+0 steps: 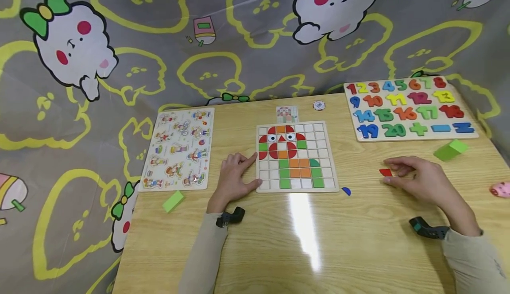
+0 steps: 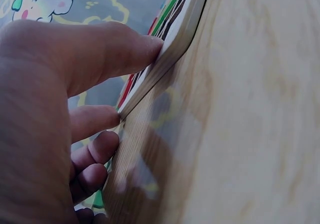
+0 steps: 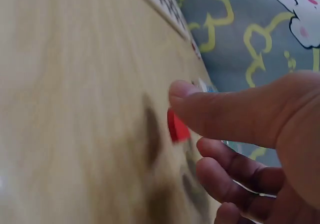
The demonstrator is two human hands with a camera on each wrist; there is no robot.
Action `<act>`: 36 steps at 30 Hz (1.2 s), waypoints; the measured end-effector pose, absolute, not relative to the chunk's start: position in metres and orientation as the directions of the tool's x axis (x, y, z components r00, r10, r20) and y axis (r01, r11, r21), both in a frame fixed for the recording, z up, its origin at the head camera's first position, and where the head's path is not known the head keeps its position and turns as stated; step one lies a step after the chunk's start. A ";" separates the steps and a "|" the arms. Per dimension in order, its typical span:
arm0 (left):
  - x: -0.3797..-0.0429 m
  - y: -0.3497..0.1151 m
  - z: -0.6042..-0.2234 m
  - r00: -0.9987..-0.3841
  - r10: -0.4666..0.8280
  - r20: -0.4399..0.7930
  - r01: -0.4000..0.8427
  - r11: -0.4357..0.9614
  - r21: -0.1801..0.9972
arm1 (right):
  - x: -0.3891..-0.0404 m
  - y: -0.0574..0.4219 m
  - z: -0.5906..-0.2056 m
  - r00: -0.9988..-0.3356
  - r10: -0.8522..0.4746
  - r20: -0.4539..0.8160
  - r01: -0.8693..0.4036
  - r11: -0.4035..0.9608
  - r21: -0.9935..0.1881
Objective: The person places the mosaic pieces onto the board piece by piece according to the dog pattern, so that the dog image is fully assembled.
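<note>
My left hand [image 1: 234,176] rests at the left side of a square wooden grid board [image 1: 332,170]. Its thumb [image 2: 140,52] touches the board near the lower corner, and the index fingertip touches the edge farther up. Red, green, orange and white mosaic tiles form a picture on the grid. To the right of the board, my right hand [image 1: 418,178] pinches a small red mosaic tile [image 1: 385,172] between thumb and finger. That red tile [image 3: 178,126] is partly hidden by the thumb in the right wrist view. A blue half-round tile [image 1: 346,191] lies by the board's lower right corner.
A picture card [image 1: 287,114] and a round chip [image 1: 318,105] lie behind the board. A number puzzle [image 1: 410,138] stands back right, a figure puzzle [image 1: 167,150] left. Green blocks [image 1: 173,201] lie on both sides, with a pink toy [image 1: 500,190] far right.
</note>
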State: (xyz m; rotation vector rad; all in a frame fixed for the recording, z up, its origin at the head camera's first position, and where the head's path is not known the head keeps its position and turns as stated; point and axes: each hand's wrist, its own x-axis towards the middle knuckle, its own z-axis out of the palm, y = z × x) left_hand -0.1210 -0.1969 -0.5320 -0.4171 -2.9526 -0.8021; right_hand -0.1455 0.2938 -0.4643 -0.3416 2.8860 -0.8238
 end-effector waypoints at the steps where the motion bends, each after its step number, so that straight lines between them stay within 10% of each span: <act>1: -0.121 -0.198 -0.532 -0.962 0.243 0.124 0.272 0.828 0.490 | -0.142 0.299 -0.466 -0.965 -0.256 -0.058 -0.189 0.831 -0.523; 36: -0.121 -0.198 -0.534 -0.961 0.248 0.120 0.275 0.819 0.504 | -0.172 0.212 -0.466 -0.944 -0.319 0.084 -0.295 0.704 -0.645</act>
